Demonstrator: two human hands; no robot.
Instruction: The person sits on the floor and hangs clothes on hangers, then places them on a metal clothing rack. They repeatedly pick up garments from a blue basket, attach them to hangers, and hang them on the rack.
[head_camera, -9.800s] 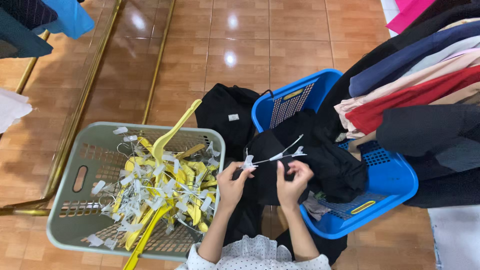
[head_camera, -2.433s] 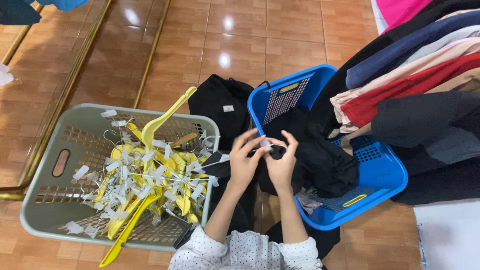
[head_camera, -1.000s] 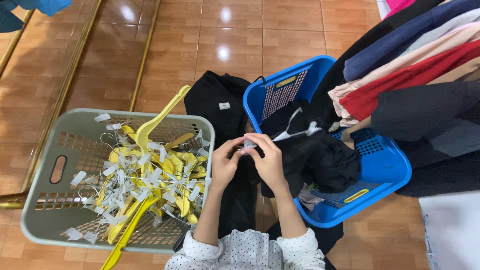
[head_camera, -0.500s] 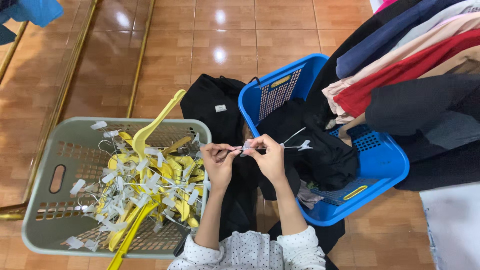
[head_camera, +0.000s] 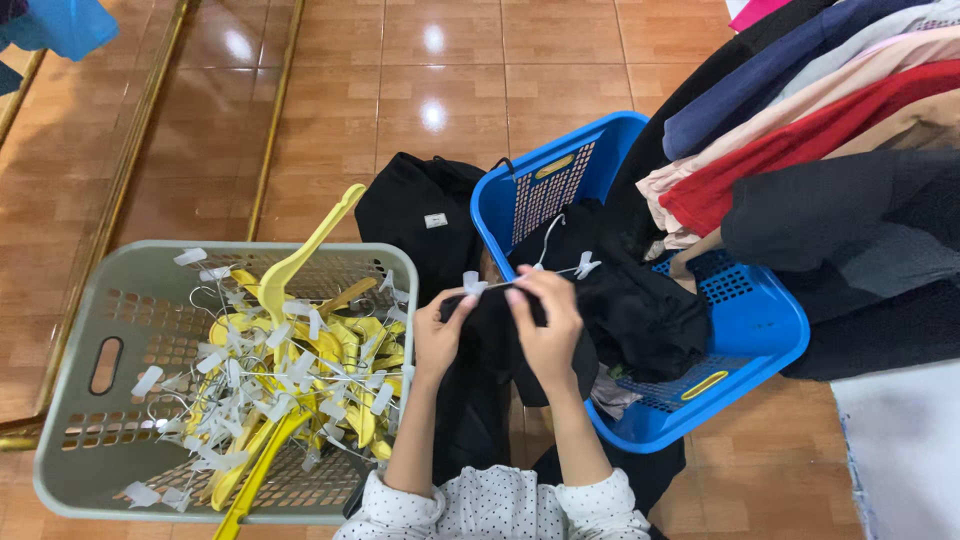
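My left hand (head_camera: 441, 335) and my right hand (head_camera: 545, 322) both pinch the top edge of a black garment (head_camera: 480, 400) that hangs down toward my lap. A white clip hanger (head_camera: 530, 272) with a wire hook lies just above my fingers, one clip by my left fingertips, the other to the right of my right hand. Whether the clips grip the cloth I cannot tell. Under my right hand, more black clothes (head_camera: 640, 310) fill a blue basket (head_camera: 760, 340).
A grey basket (head_camera: 90, 420) to my left holds several yellow hangers (head_camera: 290, 260) and white clip hangers. A black garment (head_camera: 420, 215) lies on the tiled floor. Folded and hung clothes (head_camera: 800, 130) crowd the right. A brass rail (head_camera: 270, 120) crosses the floor.
My hands have shifted slightly toward me with the black garment, and the clip hanger now sits spread above my fingers. Both baskets stay where they were.
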